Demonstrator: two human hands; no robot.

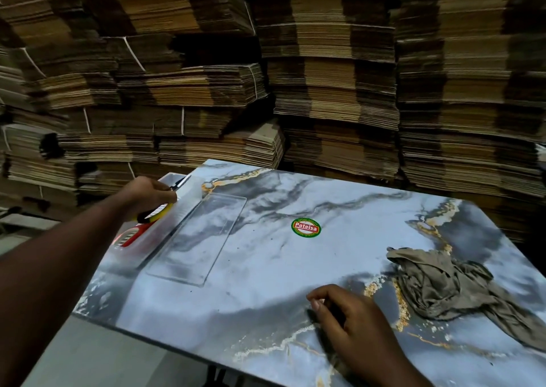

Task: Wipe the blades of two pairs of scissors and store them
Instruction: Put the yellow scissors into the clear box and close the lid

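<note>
Yellow-handled scissors (165,202) pinched in left hand (147,193) over clear box (180,209), lid (196,239) beside, rag (443,283) right, right hand (348,315) loosely curled, empty.

table (266,268): sitting in front of the person, with its far edge close to the stacks
box (174,209): lying at the table's 10 o'clock corner
lid (196,239): lying flat on the table, just beside the box on its right
two pairs of scissors: one (130,237) lying in the box at its near end, the other (165,202) sitting behind it under the left hand (147,194)
sticker (305,227): sitting near the table's centre
cloth (449,286): lying at 3 o'clock on the table
right hand (351,318): resting at 5 o'clock, left of the cloth
cardboard stacks (295,76): standing behind the table at 12 o'clock
</note>
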